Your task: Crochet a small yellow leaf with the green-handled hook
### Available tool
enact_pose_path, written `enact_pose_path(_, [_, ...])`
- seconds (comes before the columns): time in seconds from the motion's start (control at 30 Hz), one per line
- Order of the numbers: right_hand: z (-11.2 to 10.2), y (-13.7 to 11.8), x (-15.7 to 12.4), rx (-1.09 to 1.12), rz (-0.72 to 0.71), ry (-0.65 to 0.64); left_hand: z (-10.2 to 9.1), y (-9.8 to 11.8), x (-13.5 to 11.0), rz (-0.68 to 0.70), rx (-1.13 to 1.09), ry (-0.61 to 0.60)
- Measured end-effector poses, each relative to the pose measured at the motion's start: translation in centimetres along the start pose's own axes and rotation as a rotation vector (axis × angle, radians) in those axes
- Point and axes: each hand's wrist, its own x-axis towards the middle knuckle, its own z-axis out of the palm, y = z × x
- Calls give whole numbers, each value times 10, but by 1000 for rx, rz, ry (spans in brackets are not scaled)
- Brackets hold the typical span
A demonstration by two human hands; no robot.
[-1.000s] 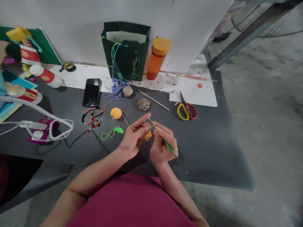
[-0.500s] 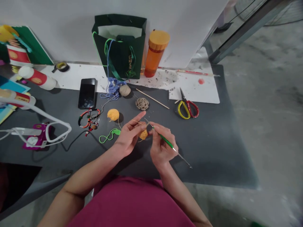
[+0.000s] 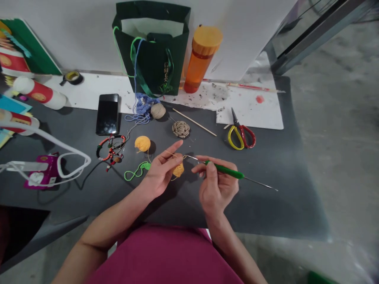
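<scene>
My left hand pinches a small orange crochet piece above the dark table, with the index finger stretched out and a strand of orange yarn running over it. My right hand grips a green-handled crochet hook that lies almost level, its thin tip reaching left to the orange piece. A ball of orange yarn sits just beyond my left hand. A green crocheted strip lies to the left of that hand.
Red-and-yellow scissors rest on white paper at the right. A beige crochet flower, a wooden stick, a beige yarn ball, a phone, bead bracelets, a green bag and an orange bottle stand behind.
My right hand has swung the hook from a steep slant to nearly level and pulled slightly right, away from my left hand. The view has shifted a little.
</scene>
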Motion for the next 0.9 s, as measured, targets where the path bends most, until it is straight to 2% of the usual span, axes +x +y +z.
enact_pose_path(0.07, [-2, -3, 5, 41, 24, 40, -1, 0, 0, -8, 2, 9])
enact_pose_path(0.13, [-8, -4, 14, -14, 50, 12, -2, 0, 0, -4, 8, 15])
enact_pose_path(0.2, [-19, 0, 23, -290, 92, -127, -4, 0, 0, 14, 20, 7])
enact_pose_path(0.27, [-31, 8, 28, -594, 100, -342, -5, 0, -1, 50, 32, -6])
enact_pose_path(0.33, [-42, 18, 26, -835, 10, -454, -5, 1, -1, 93, 39, -1])
enact_pose_path(0.47, [-56, 35, 22, -1015, -156, -590, -5, 4, -2, 125, 46, 57])
enact_pose_path(0.53, [-62, 39, 37, -1030, -236, -557, -5, 5, -2, 141, 52, 63])
enact_pose_path(0.63, [-77, 43, 82, -1136, -303, -328, -4, 6, -1, 154, 52, 74])
enact_pose_path(0.7, [-86, 48, 116, -1287, -189, -268, -4, 6, -1, 167, 50, 80])
enact_pose_path(0.77, [-92, 54, 143, -1384, -37, -296, -5, 5, 0, 189, 58, 68])
enact_pose_path(0.9, [-100, 65, 168, -1372, 53, -361, -10, 2, 3, 258, 96, 15])
